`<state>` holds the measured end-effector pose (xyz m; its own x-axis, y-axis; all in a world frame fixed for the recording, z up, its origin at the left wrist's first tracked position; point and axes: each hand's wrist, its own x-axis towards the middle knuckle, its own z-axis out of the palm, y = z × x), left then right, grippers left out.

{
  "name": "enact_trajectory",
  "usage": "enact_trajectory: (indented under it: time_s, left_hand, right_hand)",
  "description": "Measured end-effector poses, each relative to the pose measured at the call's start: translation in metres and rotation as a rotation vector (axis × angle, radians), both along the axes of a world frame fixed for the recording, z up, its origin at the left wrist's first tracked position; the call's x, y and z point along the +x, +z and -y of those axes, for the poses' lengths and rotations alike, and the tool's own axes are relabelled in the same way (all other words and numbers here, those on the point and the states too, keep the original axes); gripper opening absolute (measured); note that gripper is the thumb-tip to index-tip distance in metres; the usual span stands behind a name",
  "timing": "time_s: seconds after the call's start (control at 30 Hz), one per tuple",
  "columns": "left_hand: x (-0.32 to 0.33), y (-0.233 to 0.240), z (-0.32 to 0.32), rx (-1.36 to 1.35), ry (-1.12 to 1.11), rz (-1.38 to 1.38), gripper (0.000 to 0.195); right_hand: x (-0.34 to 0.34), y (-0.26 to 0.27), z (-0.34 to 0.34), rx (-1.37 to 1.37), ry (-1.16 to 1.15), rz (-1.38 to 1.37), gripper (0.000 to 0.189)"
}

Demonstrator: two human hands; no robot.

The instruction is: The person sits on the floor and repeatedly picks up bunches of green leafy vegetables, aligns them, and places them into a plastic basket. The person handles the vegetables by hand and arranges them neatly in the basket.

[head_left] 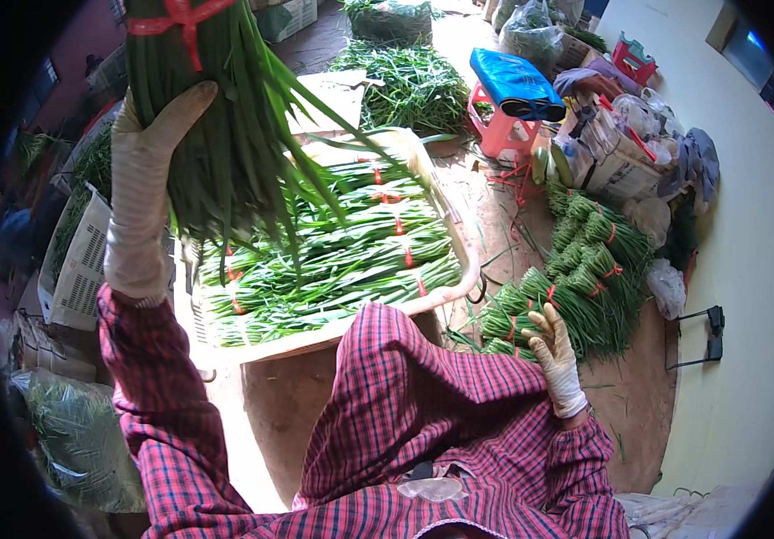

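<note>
My left hand, in a pale glove, holds up a large bunch of long green leafy stalks bound with red tape, at the upper left. The leaves hang over a shallow white plastic crate. In the crate lie several bundles of the same kind of greens, tied with red bands. My right hand, gloved too, is raised at the right with fingers apart and nothing in it. Just beyond it, tied green bundles are heaped on the floor, their cut ends towards the left.
Loose greens lie beyond the crate, beside a flat cardboard piece. A pink stool bears a folded blue sheet. Bags and cloths are piled by the wall. Another white crate and a plastic bag of greens stand left.
</note>
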<state>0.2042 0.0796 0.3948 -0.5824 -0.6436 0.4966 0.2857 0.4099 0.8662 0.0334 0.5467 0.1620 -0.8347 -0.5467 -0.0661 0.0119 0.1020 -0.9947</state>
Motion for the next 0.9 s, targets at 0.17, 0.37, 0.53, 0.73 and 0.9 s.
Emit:
enact_trajectory:
  time_s: [0.17, 0.37, 0.53, 0.73, 0.9]
  left_hand:
    - [-0.032, -0.033, 0.065, -1.045, 0.472, 0.296, 0.064]
    - [-0.121, -0.168, 0.112, -1.075, 0.366, 0.75, 0.067]
    - [-0.147, -0.258, 0.11, -0.703, 0.225, 0.763, 0.063]
    - [-0.122, -0.283, 0.099, -0.549, 0.2, 0.678, 0.067]
    - [-0.093, -0.25, 0.104, -0.827, 0.32, 0.543, 0.066]
  right_hand:
    - [-0.008, -0.022, 0.022, 0.004, 0.149, 0.201, 0.053]
    - [-0.017, -0.022, 0.062, 0.162, 0.174, 0.342, 0.043]
    - [-0.067, -0.015, 0.132, 0.054, 0.195, 0.091, 0.037]
    - [-0.142, -0.057, 0.299, 0.035, 0.337, -0.608, 0.026]
    - [-0.195, -0.084, 0.437, 0.288, 0.27, -1.264, 0.026]
